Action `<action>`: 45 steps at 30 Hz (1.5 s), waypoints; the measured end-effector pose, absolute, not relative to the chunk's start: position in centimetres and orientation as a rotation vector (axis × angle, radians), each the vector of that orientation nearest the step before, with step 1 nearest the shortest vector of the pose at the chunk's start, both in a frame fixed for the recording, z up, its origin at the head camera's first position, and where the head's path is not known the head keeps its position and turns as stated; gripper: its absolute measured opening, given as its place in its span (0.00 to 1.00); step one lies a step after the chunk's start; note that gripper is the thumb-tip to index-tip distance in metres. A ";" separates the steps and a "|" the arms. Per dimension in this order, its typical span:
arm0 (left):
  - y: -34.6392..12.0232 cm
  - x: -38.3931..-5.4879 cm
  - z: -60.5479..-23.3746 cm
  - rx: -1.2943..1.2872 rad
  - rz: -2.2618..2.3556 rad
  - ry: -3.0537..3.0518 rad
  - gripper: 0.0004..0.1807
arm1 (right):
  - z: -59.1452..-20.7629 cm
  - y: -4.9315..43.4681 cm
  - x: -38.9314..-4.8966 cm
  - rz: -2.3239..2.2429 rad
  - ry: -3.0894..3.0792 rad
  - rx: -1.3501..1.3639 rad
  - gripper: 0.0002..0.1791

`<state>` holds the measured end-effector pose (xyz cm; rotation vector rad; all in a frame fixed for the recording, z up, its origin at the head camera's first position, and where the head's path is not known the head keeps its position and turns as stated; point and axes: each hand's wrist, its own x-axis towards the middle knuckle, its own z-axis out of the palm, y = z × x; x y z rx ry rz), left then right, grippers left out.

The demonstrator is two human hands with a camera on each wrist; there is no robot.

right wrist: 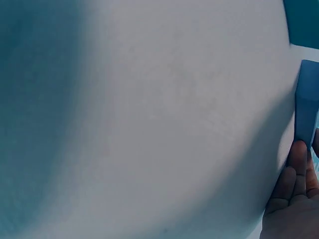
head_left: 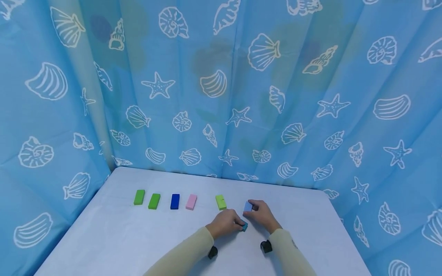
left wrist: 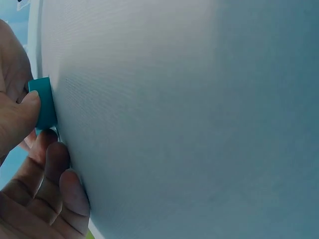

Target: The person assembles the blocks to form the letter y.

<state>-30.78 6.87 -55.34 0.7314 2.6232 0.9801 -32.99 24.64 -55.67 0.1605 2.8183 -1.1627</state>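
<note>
My left hand (head_left: pixel 226 223) pinches a teal block (head_left: pixel 244 226) low over the white table. In the left wrist view the thumb presses on the face of the teal block (left wrist: pixel 46 102), and the other fingertips are right at the cloth. Just beyond it, my right hand (head_left: pixel 264 216) holds a light blue block (head_left: pixel 248 206) between thumb and fingers. The right wrist view has the light blue block (right wrist: pixel 307 97) at its right edge, fingertips at its lower end. A lime green block (head_left: pixel 221 202) lies to the left of the light blue one.
Further left on the white table (head_left: pixel 114 237) lie a pink block (head_left: pixel 191 202), a dark blue block (head_left: pixel 175 201) and two green blocks, the nearer green block (head_left: pixel 154 201) beside the outermost green block (head_left: pixel 139 197). A blue shell-print curtain (head_left: pixel 214 115) hangs behind the table and along both sides.
</note>
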 end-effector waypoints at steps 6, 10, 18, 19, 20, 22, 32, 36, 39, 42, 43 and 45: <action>7.1 -30.7 -55.3 0.751 0.977 2.626 0.07 | -55.8 25.0 -32.8 -1.210 2.766 0.167 0.30; 7.3 -30.7 -55.0 0.756 0.974 2.639 0.07 | -55.7 25.3 -32.8 -1.280 2.729 0.169 0.30; 7.5 -30.7 -54.9 0.727 0.959 2.635 0.06 | -56.1 25.3 -32.9 -1.327 2.688 0.199 0.28; 7.6 -30.8 -55.0 0.726 0.960 2.632 0.06 | -56.1 25.3 -32.9 -1.323 2.686 0.194 0.28; 7.6 -30.8 -55.0 0.724 0.968 2.627 0.06 | -56.1 25.3 -32.8 -1.322 2.686 0.189 0.27; 7.7 -31.0 -55.1 0.712 0.983 2.615 0.06 | -56.1 25.4 -32.8 -1.311 2.692 0.171 0.26; 8.2 -31.4 -55.2 0.663 1.021 2.604 0.07 | -55.8 25.5 -32.8 -1.322 2.683 0.194 0.24; 8.2 -31.2 -55.2 0.654 1.023 2.608 0.07 | -55.8 25.6 -32.7 -1.329 2.664 0.202 0.25; 8.2 -31.2 -55.3 0.670 1.030 2.626 0.08 | -55.7 25.7 -32.6 -1.338 2.659 0.205 0.24; 8.2 -31.2 -55.4 0.673 1.044 2.640 0.08 | -55.7 25.7 -32.6 -1.356 2.648 0.205 0.24; 8.2 -31.2 -55.4 0.666 1.047 2.639 0.08 | -55.7 25.7 -32.6 -1.355 2.647 0.202 0.24; 8.3 -31.2 -55.4 0.655 1.053 2.636 0.07 | -55.7 25.7 -32.7 -1.360 2.640 0.204 0.24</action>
